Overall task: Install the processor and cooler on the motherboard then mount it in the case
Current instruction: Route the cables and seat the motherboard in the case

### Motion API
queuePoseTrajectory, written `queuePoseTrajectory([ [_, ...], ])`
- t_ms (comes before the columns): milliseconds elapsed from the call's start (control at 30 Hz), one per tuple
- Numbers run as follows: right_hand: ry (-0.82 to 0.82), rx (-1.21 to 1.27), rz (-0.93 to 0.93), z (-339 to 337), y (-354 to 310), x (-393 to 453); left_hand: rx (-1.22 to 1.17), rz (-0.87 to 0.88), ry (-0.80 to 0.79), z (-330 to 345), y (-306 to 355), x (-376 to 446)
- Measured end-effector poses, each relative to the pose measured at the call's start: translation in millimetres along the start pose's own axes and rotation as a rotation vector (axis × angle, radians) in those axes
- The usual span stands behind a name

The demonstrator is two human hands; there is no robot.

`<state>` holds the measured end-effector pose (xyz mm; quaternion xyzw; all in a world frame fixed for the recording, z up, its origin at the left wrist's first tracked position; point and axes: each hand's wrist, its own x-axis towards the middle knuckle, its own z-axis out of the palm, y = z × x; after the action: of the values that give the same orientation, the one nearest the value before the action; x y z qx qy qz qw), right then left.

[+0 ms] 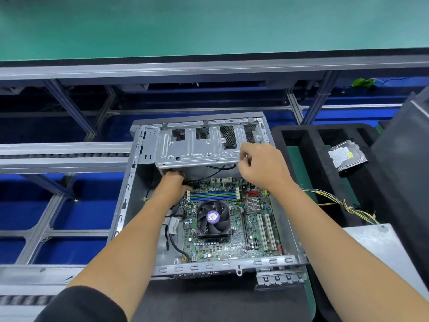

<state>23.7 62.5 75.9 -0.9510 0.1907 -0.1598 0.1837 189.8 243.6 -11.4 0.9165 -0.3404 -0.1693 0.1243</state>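
The fingers of the right hand (pixel 260 167) curl around the near right edge of the drive cage (pixel 197 145), thumb side pressed to the metal; those of the left hand (pixel 174 182) disappear under the cage, so whether they are spread or pinching cannot be told.

Nearest the viewer, a dark sleeve (pixel 81 305) covers the left upper arm, and both bare forearms reach forward over the open case (pixel 125 205). The motherboard (pixel 222 247) lies flat inside the case, and the cooler (pixel 213 218), a black fan with a purple label, sits on it near the middle. Blue and green memory slots (pixel 213 196) run just beyond the fan, close to the left wrist.

To the right, a bundle of yellow and black wires (pixel 343 203) trails across a black foam tray (pixel 308 159), where a hard drive (pixel 347 155) rests. Beyond the case, a metal conveyor frame (pixel 209 68) borders a green surface (pixel 209 24).
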Motion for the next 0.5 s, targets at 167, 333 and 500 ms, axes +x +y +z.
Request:
queuePoseTrajectory([
  [167, -0.001, 0.004, 0.003, -0.3, 0.4, 0.0, 0.021, -0.013, -0.021, -1.5, 0.9, 0.9],
  [333, 0.010, 0.023, 0.013, -0.5, 1.3, -0.5, 0.068, -0.013, -0.019, -1.3, 0.4, 0.7],
  [500, -0.001, 0.025, 0.017, -0.2, 0.8, 0.0, 0.026, -0.021, -0.012, 0.3, -0.6, 1.6],
])
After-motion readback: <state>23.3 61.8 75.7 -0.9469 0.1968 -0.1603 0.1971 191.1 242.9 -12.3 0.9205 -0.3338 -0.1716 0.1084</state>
